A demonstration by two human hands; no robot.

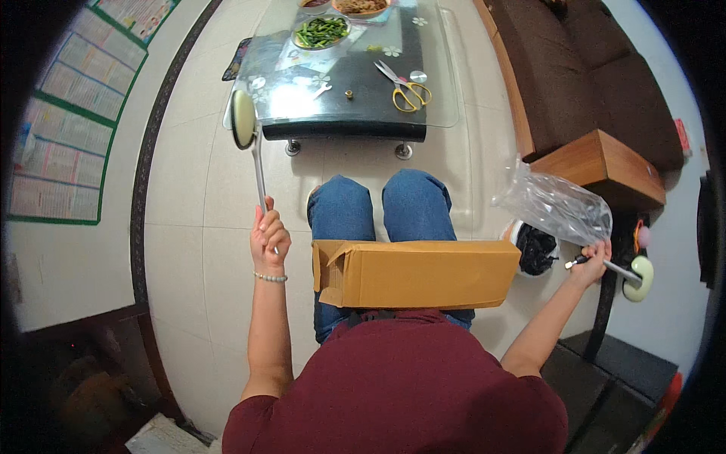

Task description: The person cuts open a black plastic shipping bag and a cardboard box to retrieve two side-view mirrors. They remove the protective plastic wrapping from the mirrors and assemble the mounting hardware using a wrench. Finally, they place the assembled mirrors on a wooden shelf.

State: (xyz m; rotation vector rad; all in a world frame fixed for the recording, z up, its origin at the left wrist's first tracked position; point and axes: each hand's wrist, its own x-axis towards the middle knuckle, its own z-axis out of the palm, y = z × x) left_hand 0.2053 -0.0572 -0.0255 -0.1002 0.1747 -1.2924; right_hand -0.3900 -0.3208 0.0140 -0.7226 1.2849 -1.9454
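Raised at the left, my left hand [270,232] is closed around a thin metal rod with a pale green, black-rimmed round head [244,120] at its top. Out to the right, my right hand [592,263] grips a clear plastic bag [561,204] together with a second rod, whose pale green round head [639,279] points right. A short black piece with a metal tip sticks out on the left of that hand. A long brown cardboard box [425,273] lies across my thighs, its left end flaps ajar.
On the glass-topped table [442,108] ahead are yellow-handled scissors [410,93], a small wrench [322,91], a small brass fitting [349,94] and dishes of food, one with green vegetables [321,32]. A bin with a black liner [536,249] stands below the bag, near a wooden sofa arm [601,164].
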